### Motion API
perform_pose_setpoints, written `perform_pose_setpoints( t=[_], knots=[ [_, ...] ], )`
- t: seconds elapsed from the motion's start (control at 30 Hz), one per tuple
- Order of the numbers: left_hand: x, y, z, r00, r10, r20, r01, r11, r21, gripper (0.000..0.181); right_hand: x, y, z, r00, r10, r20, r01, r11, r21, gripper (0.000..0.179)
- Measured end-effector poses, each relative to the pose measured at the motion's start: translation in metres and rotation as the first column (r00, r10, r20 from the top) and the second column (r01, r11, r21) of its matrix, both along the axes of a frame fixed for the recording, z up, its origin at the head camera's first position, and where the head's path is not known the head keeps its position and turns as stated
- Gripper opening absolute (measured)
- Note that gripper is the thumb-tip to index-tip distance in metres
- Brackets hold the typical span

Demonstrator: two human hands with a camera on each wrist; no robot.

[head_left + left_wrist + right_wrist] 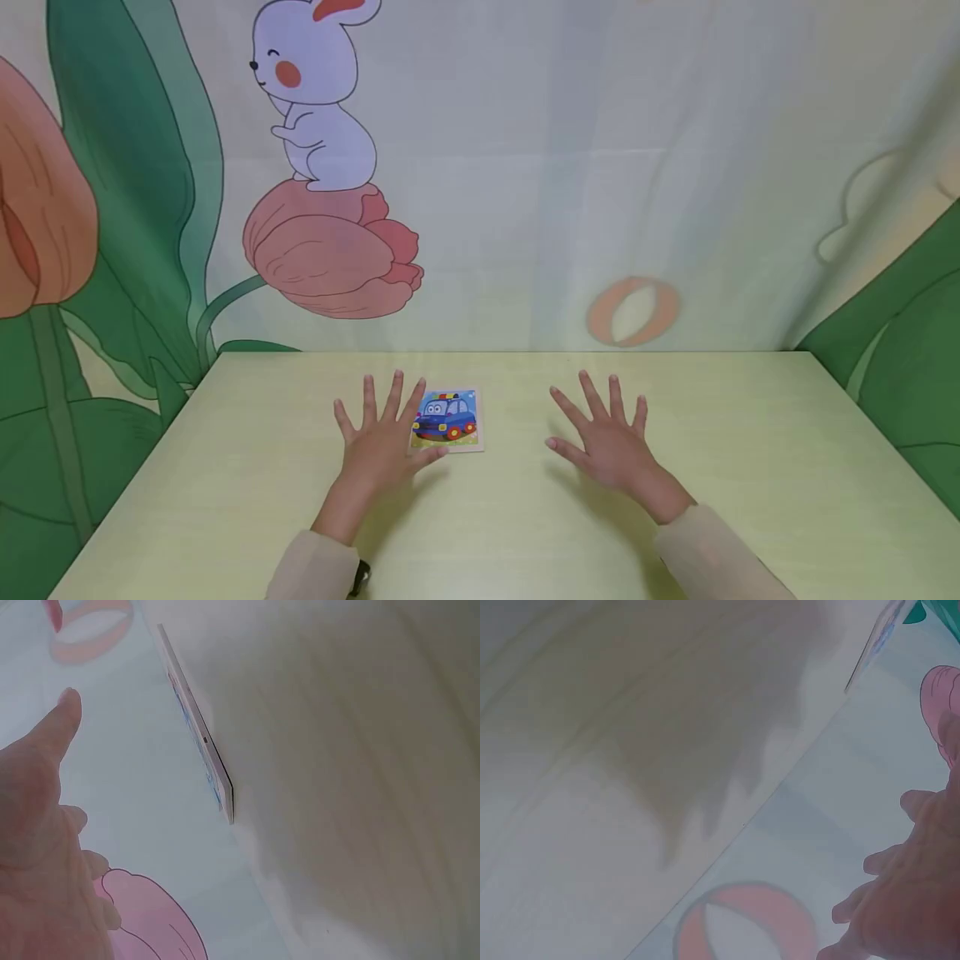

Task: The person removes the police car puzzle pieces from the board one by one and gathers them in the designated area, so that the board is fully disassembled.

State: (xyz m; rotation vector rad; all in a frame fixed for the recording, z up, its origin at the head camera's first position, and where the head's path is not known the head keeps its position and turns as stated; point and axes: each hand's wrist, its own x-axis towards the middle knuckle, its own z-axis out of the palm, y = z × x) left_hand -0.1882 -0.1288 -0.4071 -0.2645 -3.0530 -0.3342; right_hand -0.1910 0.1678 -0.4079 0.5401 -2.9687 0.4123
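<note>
A small square picture puzzle or board (450,422) with a blue cartoon car lies flat on the table, left of the middle. My left hand (377,451) is held above the table with its fingers spread, and its thumb and forefinger overlap the board's left side in the head view. In the left wrist view the board (196,727) appears edge-on, apart from the hand (45,847). To the right of the board, my right hand (613,447) hovers palm down, fingers spread, holding nothing. The right wrist view catches only the end of the board (874,645), away from the right hand (915,892).
The pale yellow table (750,467) ends at a straight back edge. Behind it hangs a light curtain (480,208) printed with a rabbit, tulips and leaves. A dark band (360,577) shows at the left sleeve.
</note>
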Motion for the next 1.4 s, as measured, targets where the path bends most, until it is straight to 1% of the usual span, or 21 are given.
perform_pose_setpoints(
  t=[0.23, 0.4, 0.53, 0.67, 0.87, 0.93, 1.0, 1.13, 1.17, 1.27, 1.33, 1.37, 1.4],
  knots=[
    [-0.001, -0.002, 0.001, 1.0, -0.013, 0.002, 0.013, 0.999, 0.04, 0.091, -0.005, -0.008, 0.005, 1.0, 0.018, -0.004, -0.019, 0.999, -0.027, 0.066],
    [-0.002, -0.003, 0.002, 1.0, -0.012, 0.005, 0.012, 0.995, 0.098, 0.091, -0.009, -0.02, 0.008, 0.999, 0.039, 0.023, -0.038, 0.998, -0.058, 0.067],
    [-0.004, -0.006, -0.001, 1.0, -0.012, 0.008, 0.011, 0.991, 0.137, 0.091, -0.015, -0.033, 0.01, 0.997, 0.062, 0.048, -0.057, 0.994, -0.09, 0.067],
    [-0.007, -0.011, -0.005, 1.0, -0.011, 0.019, 0.006, 0.975, 0.221, 0.092, -0.02, -0.047, 0.012, 0.994, 0.086, 0.073, -0.077, 0.99, -0.117, 0.067],
    [-0.012, -0.019, -0.007, 0.999, -0.008, 0.049, -0.01, 0.929, 0.37, 0.09, -0.031, -0.067, 0.013, 0.987, 0.117, 0.108, -0.098, 0.981, -0.166, 0.067],
    [-0.014, -0.021, -0.007, 0.998, -0.002, 0.066, -0.026, 0.907, 0.421, 0.089, -0.035, -0.074, 0.012, 0.983, 0.136, 0.125, -0.11, 0.975, -0.195, 0.067],
    [-0.016, -0.024, -0.008, 0.997, -0.006, 0.081, -0.034, 0.875, 0.484, 0.088, -0.039, -0.08, 0.01, 0.978, 0.163, 0.13, -0.13, 0.964, -0.231, 0.067],
    [-0.021, -0.029, -0.01, 0.993, -0.022, 0.112, -0.052, 0.787, 0.615, 0.085, -0.048, -0.093, 0.006, 0.967, 0.22, 0.127, -0.168, 0.929, -0.328, 0.065],
    [-0.022, -0.031, -0.01, 0.992, -0.031, 0.124, -0.057, 0.76, 0.647, 0.084, -0.05, -0.096, 0.006, 0.964, 0.234, 0.129, -0.175, 0.918, -0.355, 0.065],
    [-0.026, -0.035, -0.013, 0.983, -0.051, 0.175, -0.092, 0.692, 0.716, 0.082, -0.055, -0.106, 0.004, 0.954, 0.259, 0.151, -0.177, 0.893, -0.414, 0.064],
    [-0.028, -0.038, -0.015, 0.974, -0.067, 0.217, -0.123, 0.652, 0.749, 0.081, -0.058, -0.112, 0.003, 0.949, 0.268, 0.166, -0.17, 0.879, -0.446, 0.064],
    [-0.029, -0.039, -0.017, 0.968, -0.074, 0.24, -0.14, 0.634, 0.76, 0.08, -0.06, -0.114, 0.003, 0.947, 0.272, 0.172, -0.169, 0.874, -0.456, 0.064],
    [-0.03, -0.04, -0.018, 0.962, -0.079, 0.261, -0.157, 0.622, 0.767, 0.08, -0.062, -0.117, 0.002, 0.945, 0.278, 0.174, -0.169, 0.868, -0.467, 0.063]
  ],
)
